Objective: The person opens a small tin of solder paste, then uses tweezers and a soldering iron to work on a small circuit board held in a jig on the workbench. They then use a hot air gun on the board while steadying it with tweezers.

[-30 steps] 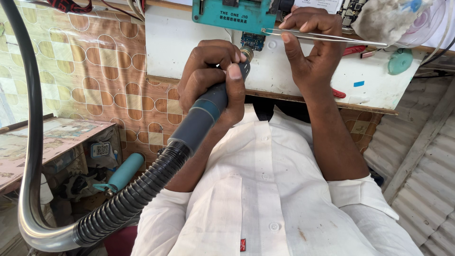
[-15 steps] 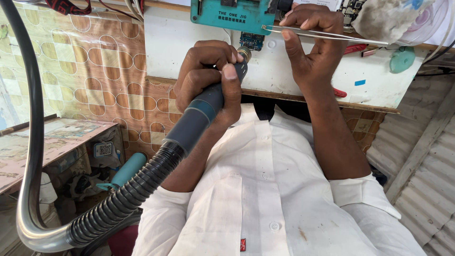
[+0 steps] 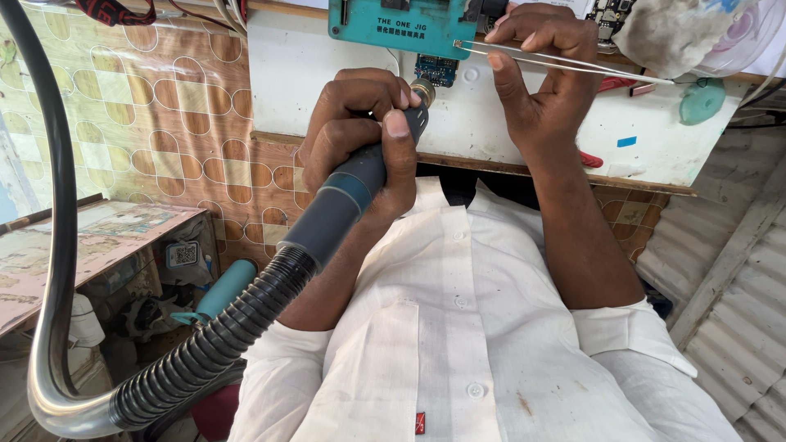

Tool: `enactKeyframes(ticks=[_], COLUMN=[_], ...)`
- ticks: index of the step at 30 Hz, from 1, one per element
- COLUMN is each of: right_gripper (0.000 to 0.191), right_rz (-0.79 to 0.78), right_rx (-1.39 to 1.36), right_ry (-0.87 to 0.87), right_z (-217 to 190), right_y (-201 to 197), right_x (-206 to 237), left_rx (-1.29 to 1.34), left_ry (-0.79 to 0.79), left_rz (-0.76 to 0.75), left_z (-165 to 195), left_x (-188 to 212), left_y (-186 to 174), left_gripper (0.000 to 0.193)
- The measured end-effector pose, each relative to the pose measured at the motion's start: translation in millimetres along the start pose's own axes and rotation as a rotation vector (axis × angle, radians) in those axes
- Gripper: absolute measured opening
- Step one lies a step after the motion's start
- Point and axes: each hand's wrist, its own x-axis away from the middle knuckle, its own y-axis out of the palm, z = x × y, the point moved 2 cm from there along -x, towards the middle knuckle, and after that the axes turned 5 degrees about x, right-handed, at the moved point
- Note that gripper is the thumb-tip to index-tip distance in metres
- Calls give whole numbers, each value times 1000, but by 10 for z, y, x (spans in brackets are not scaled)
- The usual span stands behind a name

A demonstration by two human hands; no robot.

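While the left hand (image 3: 360, 139) is closed tight around the hot air tool (image 3: 344, 200) and the right hand (image 3: 544, 78) pinches the thin tweezers (image 3: 565, 61), both should stay steady over the small blue board (image 3: 435, 69) at the counter's (image 3: 524, 135) far edge.

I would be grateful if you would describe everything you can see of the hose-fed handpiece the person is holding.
The handpiece has a dark grey-blue, plastic-looking barrel with a small round metal nozzle at its tip. A black ribbed hose leaves its rear end and runs down to the lower left. It is tilted, nozzle up towards the small blue circuit board; contact cannot be judged. The right hand wraps it near the tip, thumb along the barrel. The left hand, holding tweezers, does not touch it.
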Motion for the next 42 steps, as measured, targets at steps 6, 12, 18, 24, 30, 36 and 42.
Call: enactKeyframes(ticks=[6, 12, 18, 24, 30, 36, 42], right_gripper=[34, 35, 34, 32, 32, 32, 32], right_rz=[3, 7, 10, 15, 12, 8, 7], right_rx=[-26, -17, -9, 11, 12, -3, -33], right_ry=[7, 7, -12, -28, -28, -20, 15], right_z=[17, 24, 23, 34, 25, -17, -56], right_y=[29, 17, 15, 30, 43, 57, 53], right_x=[18, 29, 48, 33, 26, -69, -105], left_rx=[8, 23, 32, 47, 44, 24, 9], left_ry=[1, -3, 5, 25, 21, 11, 7], left_rz=[-1, 5, 10, 35, 15, 3, -1], left_z=[-4, -10, -32, -52, -30, 5, 33], left_x=[9, 28, 68, 59, 42, -35, -82], left_y=[-13, -7, -14, -8, -27, -30, -22], left_gripper=[22, 21, 21, 22, 22, 21, 21])
